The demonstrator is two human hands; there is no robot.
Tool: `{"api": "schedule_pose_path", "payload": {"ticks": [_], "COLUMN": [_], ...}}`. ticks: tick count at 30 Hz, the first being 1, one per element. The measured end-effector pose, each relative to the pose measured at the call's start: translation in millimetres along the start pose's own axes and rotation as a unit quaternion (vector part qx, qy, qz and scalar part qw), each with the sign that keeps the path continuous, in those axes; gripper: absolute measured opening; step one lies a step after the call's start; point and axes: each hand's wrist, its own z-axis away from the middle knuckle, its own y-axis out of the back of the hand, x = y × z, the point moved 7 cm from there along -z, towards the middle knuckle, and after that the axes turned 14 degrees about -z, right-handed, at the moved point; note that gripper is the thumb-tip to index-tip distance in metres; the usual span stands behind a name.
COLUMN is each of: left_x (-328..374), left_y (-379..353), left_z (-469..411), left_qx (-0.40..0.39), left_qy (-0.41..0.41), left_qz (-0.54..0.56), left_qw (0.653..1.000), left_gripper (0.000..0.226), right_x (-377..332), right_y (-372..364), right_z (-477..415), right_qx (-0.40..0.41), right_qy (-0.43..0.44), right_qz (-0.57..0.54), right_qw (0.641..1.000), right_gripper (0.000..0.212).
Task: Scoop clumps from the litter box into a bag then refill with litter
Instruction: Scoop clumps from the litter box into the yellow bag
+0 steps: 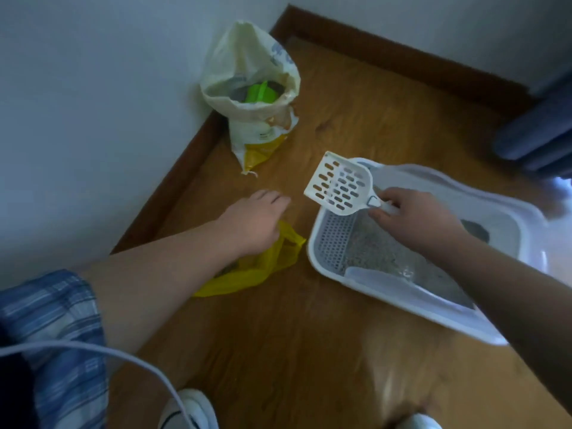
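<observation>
the right hand (414, 218) has its fingers and thumb curled tight round the handle of a white plastic scoop with long holes (339, 184). the scoop is up in the air, tilted, over the far left corner of the white plastic litter box (387, 292). the box sits on the brown wooden floor (278, 335) on the right, with grey litter (371, 246) inside and a panel of little holes at its left end. just left of the box lies a thin yellow plastic bag (278, 261). the left hand (253, 221) is on the bag's far edge, fingers bent down and gripping it. far away, in the corner by the wall, stands an open cream litter sack (247, 57) with a green cup (260, 92) inside. a blue checked sleeve (55, 335) and a white cable (123, 357) are near on the left.
</observation>
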Motion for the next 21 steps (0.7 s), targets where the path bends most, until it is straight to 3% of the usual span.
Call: {"api": "schedule_pose_path", "payload": {"ticks": [7,14,21], "left_x": [100,124,118], "left_y": [14,-10,-16], "left_z": [-60,-80,-80], "left_qx": [0.046,0.017,0.018], "left_qy": [-0.077,-0.066,-0.066], "left_qz": [-0.026,-0.064,-0.064], "left_qw": [0.996,0.996,0.996], "left_gripper": [0.056,0.063,0.069], "right_x": [117,209,186], "right_y": [70,83,84], "right_z": [42,66,52], "right_qx": [-0.002,-0.099,-0.168], "right_qy": [-0.123,-0.257,-0.294], "right_qz": [0.088,0.252,0.362], "right_qw": [0.988,0.928,0.868], "right_gripper": [0.049,0.054,0.014]}}
